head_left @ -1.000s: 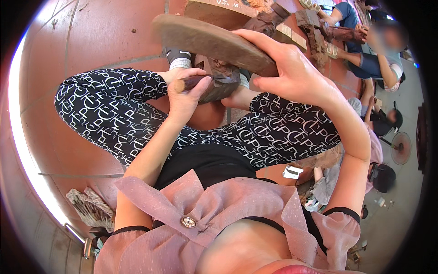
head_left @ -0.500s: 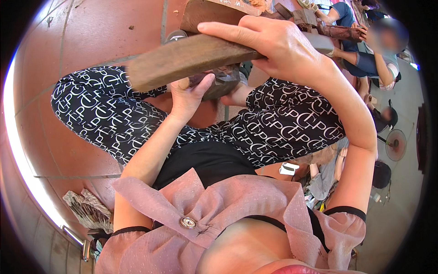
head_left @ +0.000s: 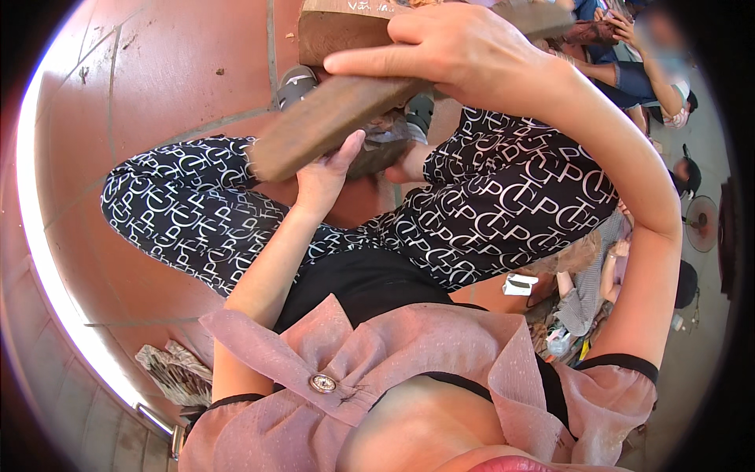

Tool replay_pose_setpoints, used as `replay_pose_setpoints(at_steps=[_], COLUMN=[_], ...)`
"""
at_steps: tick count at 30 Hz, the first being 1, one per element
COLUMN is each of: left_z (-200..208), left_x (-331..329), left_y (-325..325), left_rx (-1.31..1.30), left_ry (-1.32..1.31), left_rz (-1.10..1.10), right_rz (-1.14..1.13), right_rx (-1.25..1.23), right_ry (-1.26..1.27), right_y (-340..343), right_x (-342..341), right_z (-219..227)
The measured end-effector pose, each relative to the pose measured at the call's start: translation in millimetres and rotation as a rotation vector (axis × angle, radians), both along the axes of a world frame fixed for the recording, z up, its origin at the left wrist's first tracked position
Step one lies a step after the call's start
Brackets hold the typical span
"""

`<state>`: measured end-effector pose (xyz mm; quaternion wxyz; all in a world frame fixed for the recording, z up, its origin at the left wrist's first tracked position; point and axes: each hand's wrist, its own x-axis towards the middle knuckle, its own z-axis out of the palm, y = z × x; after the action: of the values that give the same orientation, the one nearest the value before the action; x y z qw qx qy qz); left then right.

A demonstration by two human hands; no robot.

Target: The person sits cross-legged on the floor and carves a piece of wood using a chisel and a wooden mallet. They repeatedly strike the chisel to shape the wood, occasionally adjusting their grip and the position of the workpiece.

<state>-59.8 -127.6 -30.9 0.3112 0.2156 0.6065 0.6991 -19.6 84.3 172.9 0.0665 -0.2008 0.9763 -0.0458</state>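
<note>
My right hand [head_left: 464,51] is wrapped round a thick brown wooden bar [head_left: 338,122], its index finger stretched along the top edge. The bar slants down to the left, its wide end above my left hand [head_left: 321,181]. My left hand is closed with its thumb up; the bar hides most of its fingers. The wooden handle it gripped a moment earlier is covered now, and its far end cannot be made out. Just beyond that hand, between my feet, lies a dark piece of wood [head_left: 370,163], partly wrapped in clear plastic.
A wooden block [head_left: 334,35] with writing on it stands beyond my feet. Dark shoes or sandals [head_left: 297,85] are near it. Other people sit at the upper right, beside a fan [head_left: 701,223]. A small white box [head_left: 519,285] lies by my right thigh; crumpled cloth [head_left: 174,370] is at the left.
The bar has come down and tilted more steeply, its wide end now covering the handle in my left hand. My right hand has shifted slightly left and up in view.
</note>
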Motion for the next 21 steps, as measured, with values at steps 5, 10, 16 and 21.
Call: replay_pose_setpoints(at_steps=[5,10,16,21], left_z=[-1.3,0.3,-5.2,9.5], left_x=[-20.3,-24.7,-19.1,-12.9], left_y=[-9.7,-21.6,-13.5,-3.0], left_rx=[-0.031,-0.053,-0.119,-0.191], left_ry=[-0.175,-0.148,-0.028,0.26], left_rz=[-0.018,-0.017,-0.076,-0.102], right_rz=[-0.095,-0.071,-0.157,-0.117], right_rx=[-0.128,-0.184,-0.091,-0.338], right_ry=[0.072,0.22,0.059,0.112], right_y=[5.6,-4.0,-10.2,-13.9], right_x=[-3.1,-7.4,-8.2,-7.0], right_z=[-12.4,1.7,-3.1,-5.9])
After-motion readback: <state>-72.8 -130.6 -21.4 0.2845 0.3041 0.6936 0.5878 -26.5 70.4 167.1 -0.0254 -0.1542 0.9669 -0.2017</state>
